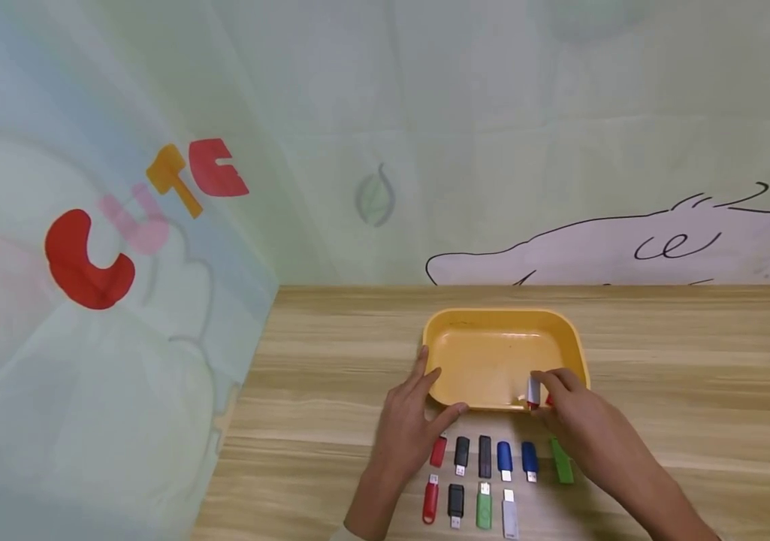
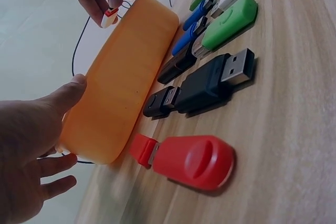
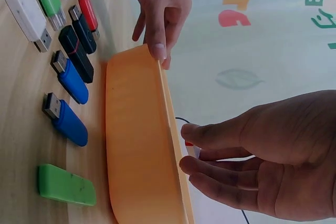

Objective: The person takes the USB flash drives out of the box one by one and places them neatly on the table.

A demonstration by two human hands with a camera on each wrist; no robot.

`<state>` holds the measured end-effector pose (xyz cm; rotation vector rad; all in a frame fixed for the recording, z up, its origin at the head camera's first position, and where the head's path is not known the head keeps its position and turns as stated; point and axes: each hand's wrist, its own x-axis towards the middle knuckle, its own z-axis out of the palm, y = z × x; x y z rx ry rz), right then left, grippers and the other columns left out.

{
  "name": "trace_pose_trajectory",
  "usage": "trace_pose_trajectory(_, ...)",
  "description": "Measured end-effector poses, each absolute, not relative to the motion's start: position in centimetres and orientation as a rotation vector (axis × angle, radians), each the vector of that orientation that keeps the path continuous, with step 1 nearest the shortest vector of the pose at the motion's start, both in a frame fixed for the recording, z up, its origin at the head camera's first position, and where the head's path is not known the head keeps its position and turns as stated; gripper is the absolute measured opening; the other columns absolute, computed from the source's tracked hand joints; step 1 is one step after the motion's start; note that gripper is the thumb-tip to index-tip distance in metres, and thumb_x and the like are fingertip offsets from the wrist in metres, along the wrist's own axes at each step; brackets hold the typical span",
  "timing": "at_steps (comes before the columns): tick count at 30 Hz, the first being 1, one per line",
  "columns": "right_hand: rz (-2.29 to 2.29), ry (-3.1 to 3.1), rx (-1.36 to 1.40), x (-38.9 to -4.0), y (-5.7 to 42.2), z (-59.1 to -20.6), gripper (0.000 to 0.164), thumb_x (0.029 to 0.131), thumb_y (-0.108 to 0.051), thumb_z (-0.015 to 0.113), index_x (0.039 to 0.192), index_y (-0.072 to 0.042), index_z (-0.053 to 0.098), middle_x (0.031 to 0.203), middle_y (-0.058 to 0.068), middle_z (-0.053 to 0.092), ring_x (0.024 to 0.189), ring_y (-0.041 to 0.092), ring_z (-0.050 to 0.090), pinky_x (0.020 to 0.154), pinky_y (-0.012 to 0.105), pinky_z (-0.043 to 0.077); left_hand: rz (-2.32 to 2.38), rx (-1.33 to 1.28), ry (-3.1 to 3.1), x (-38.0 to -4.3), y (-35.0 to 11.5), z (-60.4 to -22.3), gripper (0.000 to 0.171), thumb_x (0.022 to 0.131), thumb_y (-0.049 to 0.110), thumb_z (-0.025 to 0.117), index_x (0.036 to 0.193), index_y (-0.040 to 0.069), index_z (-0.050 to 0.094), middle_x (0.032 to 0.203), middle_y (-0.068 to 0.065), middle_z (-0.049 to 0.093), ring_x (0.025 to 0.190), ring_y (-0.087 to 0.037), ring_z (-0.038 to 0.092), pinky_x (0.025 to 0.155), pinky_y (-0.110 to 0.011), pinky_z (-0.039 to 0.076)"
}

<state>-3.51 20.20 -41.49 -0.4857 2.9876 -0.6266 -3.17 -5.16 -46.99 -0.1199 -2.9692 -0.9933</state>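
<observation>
My left hand (image 1: 405,421) holds the near left corner of a yellow-orange plastic tray (image 1: 479,361), its thumb at the front rim and fingers at the left side. Over the tray's near right corner, my right hand (image 1: 581,421) pinches a small white-and-red USB stick (image 1: 533,389) between thumb and fingers. The left wrist view shows its red-and-white end (image 2: 109,18) above the rim. In front of the tray lie two rows of USB sticks: red (image 1: 430,500), black (image 1: 455,502), blue (image 1: 505,456), green (image 1: 563,460) and white (image 1: 509,518).
The wood-grain table (image 1: 696,361) runs back to a printed cloth (image 1: 330,203) hanging behind it. Another cloth (image 1: 141,406) with coloured letters hangs at the left. Several sticks lie close below the tray's front wall.
</observation>
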Motion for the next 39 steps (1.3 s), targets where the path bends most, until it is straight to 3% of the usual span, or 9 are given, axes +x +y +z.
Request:
trace_pose_trajectory(7, -0.635, 2.956, -0.501, -2.4, 20.2, -42.1, 0.058, 0.083, -0.005, 0.09, 0.136, -0.001, 0.065, 0.121, 0.014, 0.067, 0.08, 0.012, 0.063, 0.069, 0.029, 0.064, -0.983, -0.101, -2.984, -3.2, -5.1, -47.0, 0.076, 0.091, 0.052, 0.08, 0.153, 0.013, 0.057, 0.176, -0.001, 0.026, 0.149, -0.032, 0.051, 0.118, -0.051, 0.048)
trace_pose_trajectory(13, -0.634, 2.941, -0.507, -1.5, 20.3, -42.6, 0.059, 0.081, -0.007, 0.092, 0.135, -0.004, 0.066, 0.127, 0.013, 0.068, 0.09, 0.015, 0.071, 0.074, 0.035, 0.066, -1.011, -0.105, -2.969, -3.3, -5.2, -47.2, 0.075, 0.092, 0.052, 0.079, 0.153, 0.013, 0.057, 0.175, -0.002, 0.027, 0.149, -0.032, 0.051, 0.118, -0.051, 0.048)
trace_pose_trajectory(16, -0.629, 2.914, -0.485, -1.4, 20.2, -42.6, 0.06, 0.082, -0.009, 0.091, 0.136, -0.005, 0.066, 0.123, 0.01, 0.067, 0.084, 0.01, 0.066, 0.075, 0.033, 0.066, -1.02, -0.102, -2.97, -3.3, -5.2, -47.1, 0.076, 0.091, 0.052, 0.079, 0.153, 0.013, 0.057, 0.175, -0.001, 0.027, 0.15, -0.031, 0.05, 0.119, -0.051, 0.047)
trace_pose_trajectory(30, -0.59, 2.932, -0.507, -0.4, 20.4, -41.9, 0.063, 0.083, -0.015, 0.092, 0.139, -0.007, 0.064, 0.125, 0.008, 0.068, 0.086, 0.011, 0.066, 0.074, 0.031, 0.065, -1.015, -0.081, -2.976, -3.3, -5.1, -47.1, 0.076, 0.09, 0.053, 0.081, 0.152, 0.014, 0.058, 0.175, -0.001, 0.027, 0.149, -0.033, 0.052, 0.117, -0.052, 0.049)
trace_pose_trajectory(39, -0.54, 2.898, -0.478, 0.1, 20.6, -42.1, 0.069, 0.085, -0.018, 0.09, 0.146, -0.011, 0.059, 0.13, 0.011, 0.066, 0.091, 0.016, 0.065, 0.085, 0.04, 0.065, -1.034, -0.122, -2.957, -3.5, -5.1, -47.3, 0.075, 0.09, 0.051, 0.081, 0.151, 0.013, 0.059, 0.175, -0.001, 0.028, 0.149, -0.032, 0.051, 0.117, -0.052, 0.049)
